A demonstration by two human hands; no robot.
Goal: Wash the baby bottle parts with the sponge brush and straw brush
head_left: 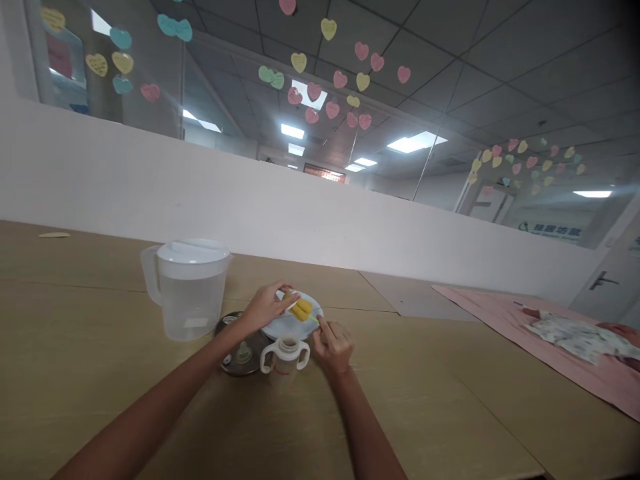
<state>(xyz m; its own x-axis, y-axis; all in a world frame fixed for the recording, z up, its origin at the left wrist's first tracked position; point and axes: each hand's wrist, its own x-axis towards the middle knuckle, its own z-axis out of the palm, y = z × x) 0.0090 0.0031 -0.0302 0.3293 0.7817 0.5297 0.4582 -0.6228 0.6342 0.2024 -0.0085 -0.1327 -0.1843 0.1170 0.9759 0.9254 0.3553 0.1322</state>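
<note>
And here's the left hand (270, 305), coming in from the near left on a long diagonal forearm, wrist bent, fingers closed in a pinch on the yellow piece (301, 309). Over on the right, the right hand (334, 343) leans in from the near side, fingers curled, gripping the thin green stick (314, 319) at that piece's lower right. The piece itself is bright yellow, lobed, tilted down to the right, with white at its upper left. It's up above the pale plate (287, 328), just beyond the two-handled bottle (287, 365), with the lidded jug (193, 297) off to the left.
</note>
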